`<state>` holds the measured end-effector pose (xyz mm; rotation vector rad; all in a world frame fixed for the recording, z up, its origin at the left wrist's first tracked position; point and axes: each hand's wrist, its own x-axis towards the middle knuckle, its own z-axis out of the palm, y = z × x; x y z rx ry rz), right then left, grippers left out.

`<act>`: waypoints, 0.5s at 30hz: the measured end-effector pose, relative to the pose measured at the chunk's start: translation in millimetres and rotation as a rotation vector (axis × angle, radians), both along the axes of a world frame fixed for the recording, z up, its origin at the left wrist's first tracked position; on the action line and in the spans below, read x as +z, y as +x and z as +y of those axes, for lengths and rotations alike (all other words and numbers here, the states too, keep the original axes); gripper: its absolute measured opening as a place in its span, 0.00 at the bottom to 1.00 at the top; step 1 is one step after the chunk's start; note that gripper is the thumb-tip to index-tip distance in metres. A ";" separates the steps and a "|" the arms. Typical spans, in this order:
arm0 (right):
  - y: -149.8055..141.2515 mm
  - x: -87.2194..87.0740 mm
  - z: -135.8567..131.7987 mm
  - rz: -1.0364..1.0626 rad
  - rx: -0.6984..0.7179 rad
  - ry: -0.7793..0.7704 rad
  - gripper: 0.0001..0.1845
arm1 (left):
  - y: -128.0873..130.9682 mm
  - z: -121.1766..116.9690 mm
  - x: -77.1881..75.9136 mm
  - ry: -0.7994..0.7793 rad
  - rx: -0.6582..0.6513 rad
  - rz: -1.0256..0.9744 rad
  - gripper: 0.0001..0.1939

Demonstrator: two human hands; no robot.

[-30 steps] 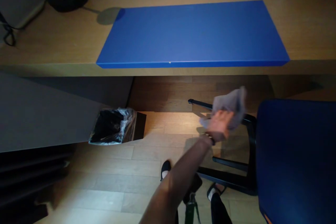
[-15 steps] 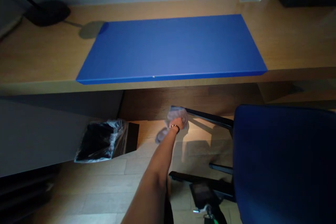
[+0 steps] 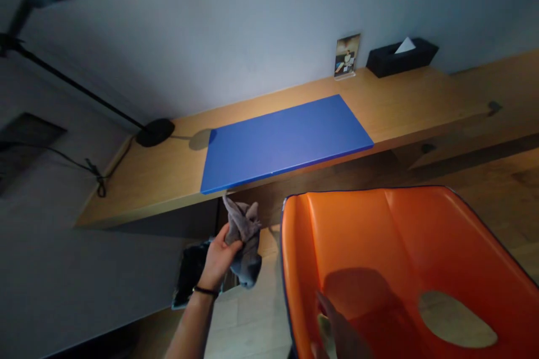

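My left hand (image 3: 219, 255) is closed on a crumpled grey cloth (image 3: 245, 235), held in the air just below the front edge of the wooden desk (image 3: 412, 104). A black band sits on that wrist. On the desk above the cloth lies a flat blue mat (image 3: 282, 140). My right hand (image 3: 339, 331) lies in shadow on the seat of an orange chair (image 3: 400, 247), near its front left rim. It is dark and cut off by the picture's bottom edge, so its fingers are unclear.
A bin lined with a plastic bag (image 3: 189, 275) stands on the wood floor under the desk, behind my left hand. A black lamp base (image 3: 155, 132) with a slanted arm sits at the desk's left. A photo stand (image 3: 347, 56) and a black tissue box (image 3: 400, 56) stand against the wall.
The view has lifted from the floor to the wall and desk. The cloth hand has come left from the chair's frame. The chair's orange seat and my right hand now show.
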<state>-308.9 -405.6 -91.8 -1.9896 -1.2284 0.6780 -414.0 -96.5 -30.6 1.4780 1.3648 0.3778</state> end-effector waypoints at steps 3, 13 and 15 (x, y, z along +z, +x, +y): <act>10.5 -9.6 -24.5 -0.176 0.007 0.033 0.31 | 2.4 7.5 6.0 0.183 -0.040 0.097 0.31; 205.0 -27.0 -72.6 -0.375 -0.356 -0.391 0.43 | -35.3 32.9 -37.6 0.327 -0.353 0.783 0.21; 216.4 -43.2 -78.6 -0.341 -0.373 -0.408 0.41 | -23.9 17.9 -44.7 0.337 -0.469 0.819 0.21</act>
